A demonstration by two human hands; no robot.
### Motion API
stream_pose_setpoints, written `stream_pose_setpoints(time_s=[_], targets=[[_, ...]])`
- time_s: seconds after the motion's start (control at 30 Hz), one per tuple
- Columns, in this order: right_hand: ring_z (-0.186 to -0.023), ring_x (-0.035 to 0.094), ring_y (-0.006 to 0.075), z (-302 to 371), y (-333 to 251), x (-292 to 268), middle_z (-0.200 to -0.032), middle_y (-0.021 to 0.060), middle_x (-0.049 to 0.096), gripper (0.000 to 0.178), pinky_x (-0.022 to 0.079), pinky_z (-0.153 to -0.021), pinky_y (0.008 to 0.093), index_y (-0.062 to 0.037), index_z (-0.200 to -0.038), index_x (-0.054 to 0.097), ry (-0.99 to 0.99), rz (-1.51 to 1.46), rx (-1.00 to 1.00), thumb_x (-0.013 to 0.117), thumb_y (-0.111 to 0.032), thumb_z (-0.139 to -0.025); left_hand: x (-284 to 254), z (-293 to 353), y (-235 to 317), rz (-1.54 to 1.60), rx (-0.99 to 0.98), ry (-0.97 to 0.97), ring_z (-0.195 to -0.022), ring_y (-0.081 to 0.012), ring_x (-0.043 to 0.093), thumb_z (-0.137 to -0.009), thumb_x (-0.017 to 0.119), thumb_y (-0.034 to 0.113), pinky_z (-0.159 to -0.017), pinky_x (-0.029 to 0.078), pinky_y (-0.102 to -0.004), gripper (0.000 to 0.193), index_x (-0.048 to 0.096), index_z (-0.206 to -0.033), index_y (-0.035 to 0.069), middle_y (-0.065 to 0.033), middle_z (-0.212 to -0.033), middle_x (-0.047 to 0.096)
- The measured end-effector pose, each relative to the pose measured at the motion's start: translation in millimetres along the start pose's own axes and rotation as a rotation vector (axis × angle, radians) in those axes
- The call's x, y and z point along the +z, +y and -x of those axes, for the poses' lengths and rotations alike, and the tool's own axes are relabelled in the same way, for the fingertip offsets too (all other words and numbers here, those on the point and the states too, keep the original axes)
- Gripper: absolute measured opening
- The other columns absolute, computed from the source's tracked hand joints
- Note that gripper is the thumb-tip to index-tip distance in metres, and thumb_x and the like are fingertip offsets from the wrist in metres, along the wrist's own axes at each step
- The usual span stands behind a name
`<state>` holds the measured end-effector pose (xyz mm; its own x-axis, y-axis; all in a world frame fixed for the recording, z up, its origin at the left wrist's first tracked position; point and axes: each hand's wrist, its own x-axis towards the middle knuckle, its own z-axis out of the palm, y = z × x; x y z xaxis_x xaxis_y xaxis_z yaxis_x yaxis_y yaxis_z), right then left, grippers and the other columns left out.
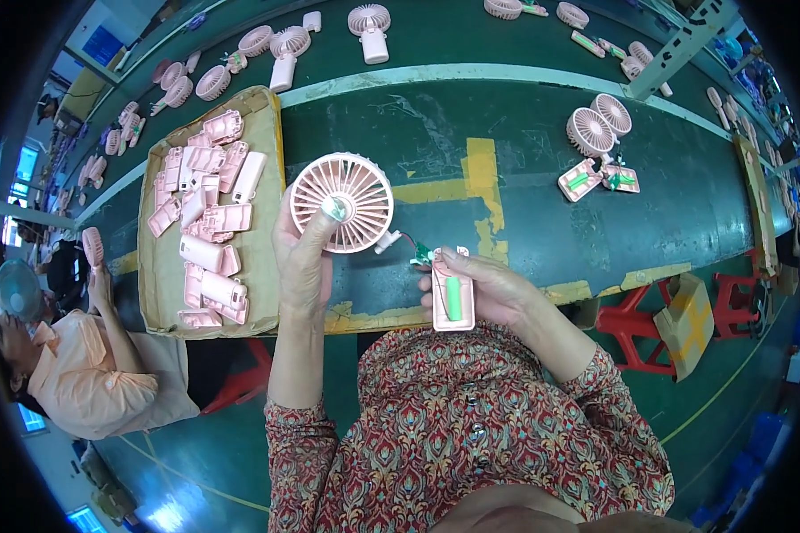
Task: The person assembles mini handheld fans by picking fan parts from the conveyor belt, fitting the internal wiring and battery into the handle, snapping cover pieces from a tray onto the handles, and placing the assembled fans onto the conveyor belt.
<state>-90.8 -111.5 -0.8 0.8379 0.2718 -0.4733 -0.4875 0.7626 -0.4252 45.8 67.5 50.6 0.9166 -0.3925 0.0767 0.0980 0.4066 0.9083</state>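
My left hand (304, 258) grips a round pink fan head (361, 200) by its rim, the thumb laid over the shiny hub of the grille. In my right hand (489, 289) is a pink handle shell (443, 320), its inside facing up, with a green battery (454, 298) lying in it. Between the two runs a thin wire, and a small green circuit board (422, 255) sits by the shell's top end. A white hinge piece (387, 241) sticks out from the fan head's lower right. Both hands are above the near edge of the green table.
A cardboard tray (274, 133) of pink shell pieces stands to my left. Two more fan heads (591, 131) with opened shells lie at the right. Behind a pale rail, a green belt (453, 40) carries several fans. A person (107, 373) sits at far left; red stools (627, 324) stand right.
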Motion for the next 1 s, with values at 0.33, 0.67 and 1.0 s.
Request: stream_pose_setpoints(time_s=[0.33, 0.67, 1.0], targets=[[-0.059, 0.062, 0.0155, 3, -1, -6, -0.078, 0.0103, 0.062, 0.031, 0.054, -0.051, 0.0278, 0.0000, -0.097, 0.054, 0.116, 0.302, 0.000, 0.059, -0.030, -0.089, 29, 27, -1, -0.080, -0.108, -0.128, -0.107, -0.0198, 0.055, -0.074, 0.072, 0.025, -0.093, 0.044, -0.0331, 0.067, 0.042, -0.127, -0.006, -0.0152, -0.118, 0.055], [-0.074, 0.062, 0.0124, 14, -1, 29, -0.092, 0.0076, 0.066, 0.020, 0.050, -0.067, 0.0242, 0.0037, -0.105, 0.057, 0.154, 0.826, -0.097, 0.056, -0.008, -0.089, 27, 30, -28, -0.236, -0.093, -0.069, -0.097, -0.0154, 0.058, -0.078, 0.069, 0.020, -0.086, 0.047, -0.0290, 0.054, 0.048, -0.121, -0.005, -0.0118, -0.109, 0.059], [-0.075, 0.064, 0.0160, 13, 1, 24, -0.084, 0.0117, 0.062, 0.021, 0.051, -0.068, 0.0271, 0.0032, -0.108, 0.051, 0.063, 0.739, -0.259, 0.041, -0.002, -0.090, 28, 22, -40, -0.152, -0.136, -0.071, -0.095, -0.0131, 0.058, -0.081, 0.069, 0.023, -0.083, 0.047, -0.0278, 0.048, 0.050, -0.117, -0.004, -0.0092, -0.106, 0.060]])
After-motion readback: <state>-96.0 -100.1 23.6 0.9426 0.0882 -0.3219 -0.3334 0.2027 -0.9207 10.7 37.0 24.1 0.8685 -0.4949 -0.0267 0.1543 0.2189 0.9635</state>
